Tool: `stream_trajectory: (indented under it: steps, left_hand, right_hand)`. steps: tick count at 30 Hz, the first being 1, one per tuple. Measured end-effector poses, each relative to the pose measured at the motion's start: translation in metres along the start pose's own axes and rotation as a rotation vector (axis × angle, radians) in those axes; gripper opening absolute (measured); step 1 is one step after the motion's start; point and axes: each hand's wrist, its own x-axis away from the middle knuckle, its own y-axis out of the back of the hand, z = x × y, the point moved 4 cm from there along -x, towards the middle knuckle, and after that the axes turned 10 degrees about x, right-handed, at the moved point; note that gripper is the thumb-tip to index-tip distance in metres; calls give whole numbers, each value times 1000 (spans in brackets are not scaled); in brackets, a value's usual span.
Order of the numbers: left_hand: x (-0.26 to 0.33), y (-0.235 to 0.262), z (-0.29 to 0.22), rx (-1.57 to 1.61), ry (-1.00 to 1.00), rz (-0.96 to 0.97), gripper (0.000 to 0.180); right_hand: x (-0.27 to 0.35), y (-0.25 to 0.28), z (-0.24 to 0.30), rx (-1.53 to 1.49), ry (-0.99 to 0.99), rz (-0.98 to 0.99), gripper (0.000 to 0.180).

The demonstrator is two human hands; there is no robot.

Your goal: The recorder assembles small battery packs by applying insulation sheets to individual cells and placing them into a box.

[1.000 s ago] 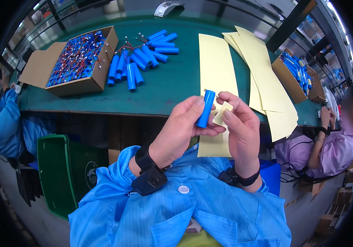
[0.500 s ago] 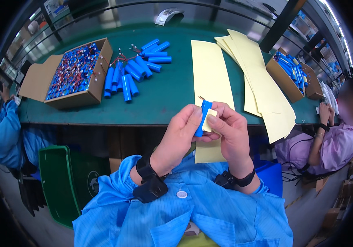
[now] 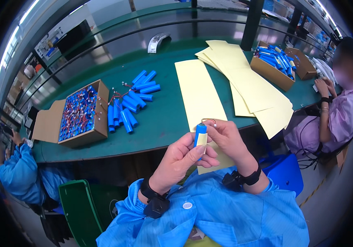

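Note:
A blue cylindrical battery (image 3: pixel 200 131) stands nearly upright in front of me, with a pale yellow sticker (image 3: pixel 202 139) on its side. My left hand (image 3: pixel 177 157) grips its lower part, thumb against the sticker. Thin wires (image 3: pixel 207 120) with a small white plug come from the battery's top. My right hand (image 3: pixel 228 142) is closed at the battery's upper right side, fingertips beside the wires; its exact hold is partly hidden. Behind the hands a long pale yellow sheet (image 3: pixel 197 90) lies on the green table (image 3: pixel 156 123) and hangs over its near edge.
Several wired blue batteries (image 3: pixel 128 103) lie left of the sheet. A cardboard box (image 3: pixel 87 140) of batteries stands farther left. More yellow sheets (image 3: pixel 242 82) and another battery box (image 3: pixel 273 74) are at right. A green bin (image 3: pixel 80 206) stands below; people sit at both sides.
The view has turned, shifting the table contents. The battery has turned so its sticker faces me, and the right hand has moved from the sticker up to the wired end.

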Motion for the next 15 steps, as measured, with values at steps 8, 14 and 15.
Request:
stream_trajectory:
  steps: [8,14,15]
  left_hand:
    - [-17,-11,19,97,80,-7,34]
    - [-18,-16,21,216,227,356,46]
    - [-17,-22,20,161,290,332,43]
  right_hand:
    - [14,1,18,-951,-96,402,36]
    - [27,7,33,-1062,112,454,35]
    - [32,21,38,-967,115,404,37]
